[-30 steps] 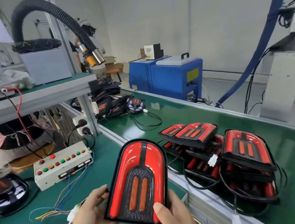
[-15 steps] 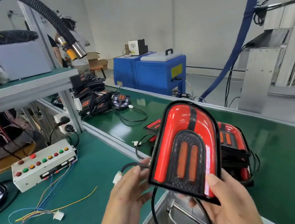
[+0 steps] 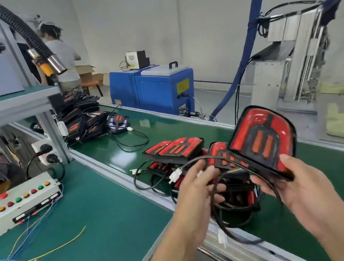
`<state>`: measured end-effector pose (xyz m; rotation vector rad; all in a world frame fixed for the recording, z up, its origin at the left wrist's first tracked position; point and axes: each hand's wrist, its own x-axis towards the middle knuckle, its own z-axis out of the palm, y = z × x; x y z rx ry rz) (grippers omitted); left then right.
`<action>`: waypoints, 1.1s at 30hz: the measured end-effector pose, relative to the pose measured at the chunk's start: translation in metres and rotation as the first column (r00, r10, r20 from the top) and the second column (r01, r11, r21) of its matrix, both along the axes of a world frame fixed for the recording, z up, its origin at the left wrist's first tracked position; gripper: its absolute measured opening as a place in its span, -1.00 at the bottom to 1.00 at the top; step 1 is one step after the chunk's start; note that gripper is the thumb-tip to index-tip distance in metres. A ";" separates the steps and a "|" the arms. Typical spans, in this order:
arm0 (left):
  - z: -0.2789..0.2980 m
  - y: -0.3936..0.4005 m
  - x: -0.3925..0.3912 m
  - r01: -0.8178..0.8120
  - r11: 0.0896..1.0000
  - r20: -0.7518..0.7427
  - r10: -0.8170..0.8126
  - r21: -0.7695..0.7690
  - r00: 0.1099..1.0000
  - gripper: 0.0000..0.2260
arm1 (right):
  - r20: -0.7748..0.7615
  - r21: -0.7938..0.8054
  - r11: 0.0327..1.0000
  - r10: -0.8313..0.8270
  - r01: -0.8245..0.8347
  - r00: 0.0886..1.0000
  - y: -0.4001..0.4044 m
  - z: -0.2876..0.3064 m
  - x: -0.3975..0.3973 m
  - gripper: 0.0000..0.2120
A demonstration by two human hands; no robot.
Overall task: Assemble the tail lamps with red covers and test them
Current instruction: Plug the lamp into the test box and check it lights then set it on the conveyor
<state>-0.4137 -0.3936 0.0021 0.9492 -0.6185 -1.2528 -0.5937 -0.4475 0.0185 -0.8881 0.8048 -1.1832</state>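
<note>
Green worktop (image 3: 105,228) beside a conveyor (image 3: 343,170) carrying stacked lamps (image 3: 176,150), right hand (image 3: 299,188) gripping a red lamp (image 3: 261,138) above the belt, left hand (image 3: 197,192) fingers curled round its cable (image 3: 220,181), white plug (image 3: 175,176) near them.

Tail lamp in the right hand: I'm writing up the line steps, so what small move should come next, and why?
Probably lowering the tail lamp onto the pile of finished lamps on the conveyor belt. The right hand holds it above the belt beside that pile, while the left hand gathers its black cable, whose white connector hangs unplugged.
</note>
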 end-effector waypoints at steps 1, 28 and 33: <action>0.006 -0.010 0.007 -0.030 1.000 0.011 0.030 -0.001 0.999 -0.75 | -0.005 0.017 0.999 0.031 -0.031 1.000 -0.011 0.006 0.009 -0.71; -0.018 -0.055 0.082 -0.372 0.928 0.455 0.343 -0.026 0.822 -0.93 | -0.803 0.082 0.954 0.235 -0.288 0.547 -0.129 0.019 0.068 -0.49; -0.026 -0.049 0.083 -0.345 0.938 0.381 0.316 0.008 0.869 -0.89 | -0.910 0.002 0.950 0.132 -0.314 0.393 -0.134 0.022 0.059 -0.54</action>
